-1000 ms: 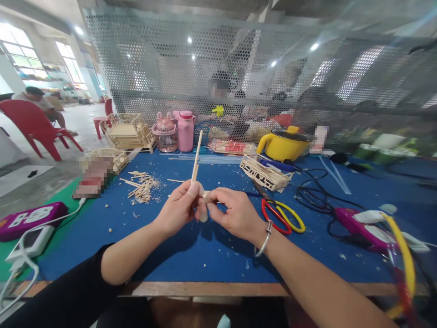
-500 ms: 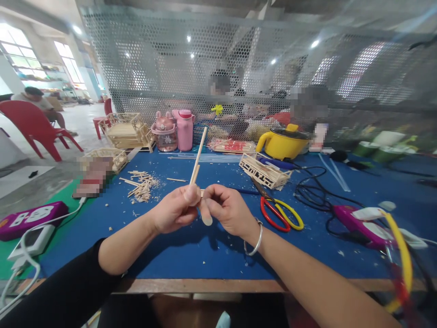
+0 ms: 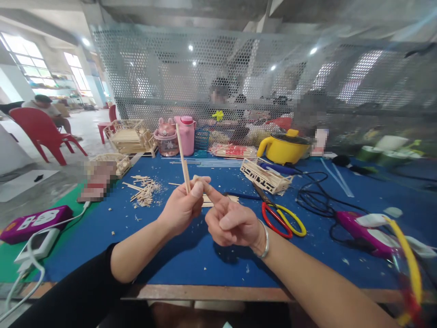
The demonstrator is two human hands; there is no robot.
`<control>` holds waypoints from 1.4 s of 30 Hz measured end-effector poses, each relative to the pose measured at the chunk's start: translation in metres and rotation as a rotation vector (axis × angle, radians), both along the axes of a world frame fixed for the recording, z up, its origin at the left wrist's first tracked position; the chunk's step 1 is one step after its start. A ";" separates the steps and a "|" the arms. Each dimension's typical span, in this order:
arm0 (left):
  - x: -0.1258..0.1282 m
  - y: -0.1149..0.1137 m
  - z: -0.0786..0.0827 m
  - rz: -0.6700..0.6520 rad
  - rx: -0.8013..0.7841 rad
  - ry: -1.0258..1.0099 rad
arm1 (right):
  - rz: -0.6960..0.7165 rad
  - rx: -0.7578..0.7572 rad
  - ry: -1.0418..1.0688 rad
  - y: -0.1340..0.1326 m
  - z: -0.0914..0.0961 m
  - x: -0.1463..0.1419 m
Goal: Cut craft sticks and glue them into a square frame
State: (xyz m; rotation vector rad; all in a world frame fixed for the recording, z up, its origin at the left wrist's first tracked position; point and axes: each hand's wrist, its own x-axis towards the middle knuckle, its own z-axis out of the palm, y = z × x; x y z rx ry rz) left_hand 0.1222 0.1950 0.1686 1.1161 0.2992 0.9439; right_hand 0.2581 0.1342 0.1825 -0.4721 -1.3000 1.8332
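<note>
My left hand (image 3: 180,207) is closed around a long thin wooden stick (image 3: 181,157), which points up and slightly left above the blue table (image 3: 191,255). My right hand (image 3: 229,222) is curled, with its index finger stretched out and touching the left thumb at the stick's base; a silver bangle (image 3: 264,239) rings that wrist. Nothing shows inside the right hand. Red and yellow scissors (image 3: 283,218) lie just right of my hands. A small wooden stick frame (image 3: 265,175) sits behind them.
A heap of stick offcuts (image 3: 145,189) lies at the left. Pink bottles (image 3: 184,132), a yellow pot (image 3: 285,146), black cables (image 3: 316,196), a purple tool (image 3: 362,230), a purple power strip (image 3: 32,222) and wooden models (image 3: 131,135) stand around. People sit behind a perforated screen.
The stick swung from leaning right to leaning left. My right hand let go of its pinch at the stick's base, dropped a little and now points its index finger at the left thumb.
</note>
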 end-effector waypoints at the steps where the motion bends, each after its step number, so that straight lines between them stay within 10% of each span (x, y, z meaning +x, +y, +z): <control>1: 0.001 -0.004 -0.001 0.000 -0.002 0.006 | 0.039 -0.012 -0.023 -0.002 0.001 0.000; 22: 0.001 -0.012 -0.002 -0.041 -0.053 0.045 | 0.212 -0.089 0.017 -0.008 0.002 -0.003; 32: -0.009 -0.005 0.012 -0.234 -0.255 -0.065 | -0.727 0.259 0.091 -0.001 0.020 0.018; 42: -0.014 -0.019 0.015 -0.340 -0.278 0.005 | -0.687 0.207 0.066 0.007 0.002 -0.007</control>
